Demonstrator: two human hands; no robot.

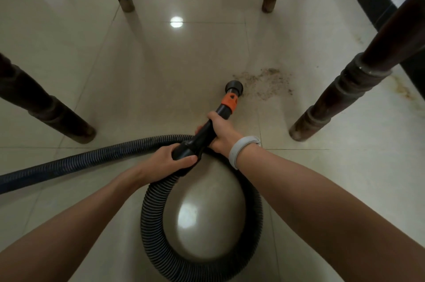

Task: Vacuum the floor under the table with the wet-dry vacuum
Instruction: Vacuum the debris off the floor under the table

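Gripping the black rigid vacuum wand, the left hand clasps its cuff where the ribbed black hose loops; the right hand grasps farther forward. Its round black nozzle rests beside the brown dirt scatter on glossy cream floor tiles, between dark turned wooden table legs; judged barely begun, that patch remains.

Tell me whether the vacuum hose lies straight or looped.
Looped. The hose curls in one full ring on the floor below both hands, then runs off left.
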